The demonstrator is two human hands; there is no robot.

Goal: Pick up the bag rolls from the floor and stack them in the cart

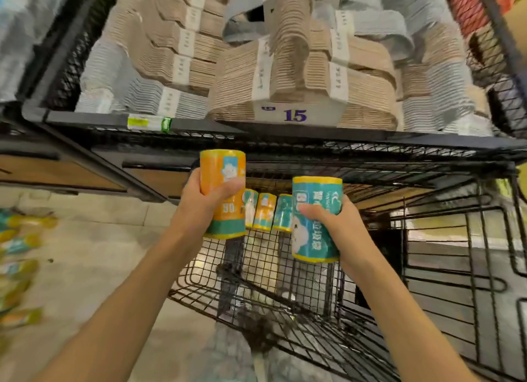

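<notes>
— Left hand [206,199] wrapped round the orange roll [223,193], right hand [332,219] curled round the teal roll [315,219], both upright above the wire cart [256,267]. Heavy?

— Probably light; glossy film over tight-wound plastic, firm cylinders, likely slippery. Best gripped mid-body, as here.

— Others?

— Three standing rolls [266,212] already in the cart; more floor rolls [20,239] left, blurred.

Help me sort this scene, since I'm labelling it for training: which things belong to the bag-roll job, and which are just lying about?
Part of the job:
- orange roll in left hand
- teal roll in right hand
- three rolls in cart
- wire cart
- blurred rolls on floor

Just lying about:
- banded hanger bundles
- black shelf
- "15" label
</notes>
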